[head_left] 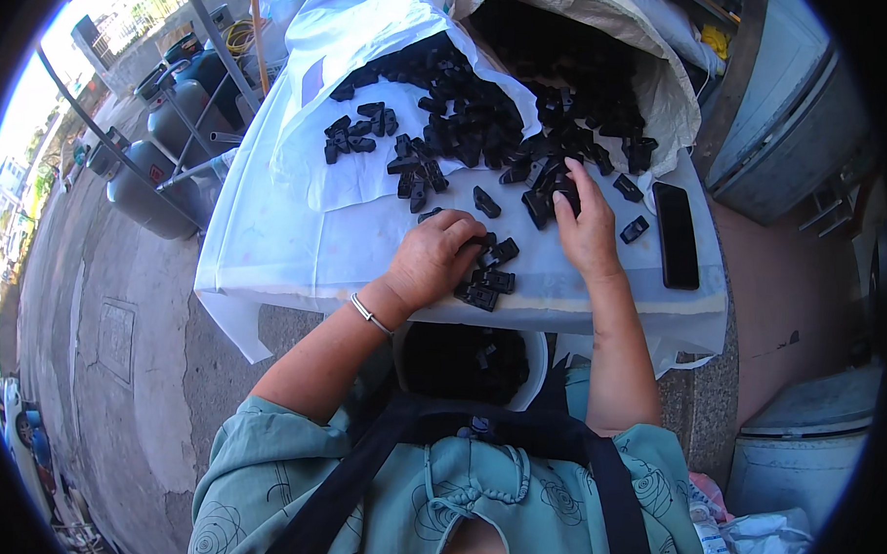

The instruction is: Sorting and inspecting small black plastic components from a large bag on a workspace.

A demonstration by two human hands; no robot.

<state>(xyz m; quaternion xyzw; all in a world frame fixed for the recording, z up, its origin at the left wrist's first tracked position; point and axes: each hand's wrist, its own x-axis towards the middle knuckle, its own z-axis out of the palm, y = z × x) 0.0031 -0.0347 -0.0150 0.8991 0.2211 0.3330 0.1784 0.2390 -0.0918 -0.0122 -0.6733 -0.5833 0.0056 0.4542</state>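
Note:
Small black plastic parts (468,131) spill in a heap from the mouth of a white sack onto a table covered with white sheeting (346,259). My left hand (432,257), wearing a silver bangle, is closed with curled fingers on a black plastic part near the table's front edge. Several matching parts (487,279) lie right beside its fingertips. Farther right, my right hand (590,228) grips a black plastic part (566,191) between thumb and fingers at the edge of the heap. A few loose pieces (627,188) lie to its right.
A second, beige sack (669,99) of black parts lies open at the back right. A black phone (675,236) rests at the table's right side. Below the front edge stands a white bucket (538,368) holding dark parts. Grey gas cylinders (153,194) stand left of the table.

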